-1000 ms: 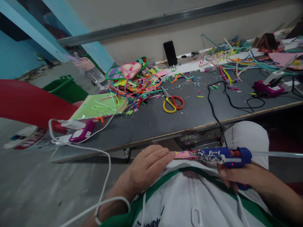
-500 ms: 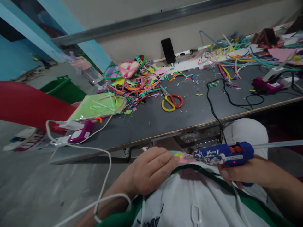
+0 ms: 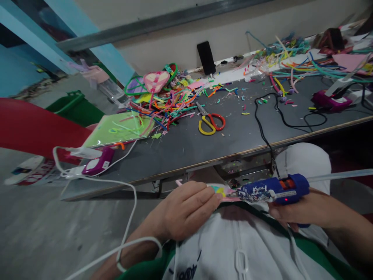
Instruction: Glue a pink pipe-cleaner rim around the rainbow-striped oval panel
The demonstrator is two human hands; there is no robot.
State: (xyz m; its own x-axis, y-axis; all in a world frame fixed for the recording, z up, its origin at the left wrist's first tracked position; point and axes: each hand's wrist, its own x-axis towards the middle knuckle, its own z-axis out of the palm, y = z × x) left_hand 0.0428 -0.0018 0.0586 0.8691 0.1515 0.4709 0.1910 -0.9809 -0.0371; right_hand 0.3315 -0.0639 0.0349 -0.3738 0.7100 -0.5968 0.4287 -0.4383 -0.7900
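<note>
My right hand (image 3: 300, 210) is wrapped round the handle of a blue glue gun (image 3: 271, 190). A small red light glows on its side, and a clear glue stick (image 3: 340, 175) sticks out of its back. The nozzle points left and meets a small pink craft piece (image 3: 230, 199) with yellow and teal bits on it. My left hand (image 3: 189, 212) is closed over that piece at my lap and hides most of it. A white cable (image 3: 131, 217) runs past my left forearm.
On the grey table (image 3: 175, 155) lie scissors (image 3: 210, 120) with red and yellow handles. Tangled pipe cleaners (image 3: 163, 105), a green packet (image 3: 119, 128) and two purple power strips (image 3: 99, 161) are there too. A phone (image 3: 206, 58) leans on the wall. A black cord (image 3: 262, 132) hangs over the edge.
The glue gun has shifted slightly left, its nozzle closer to the left hand's fingers. The left hand has barely moved. The whole view has shifted a little.
</note>
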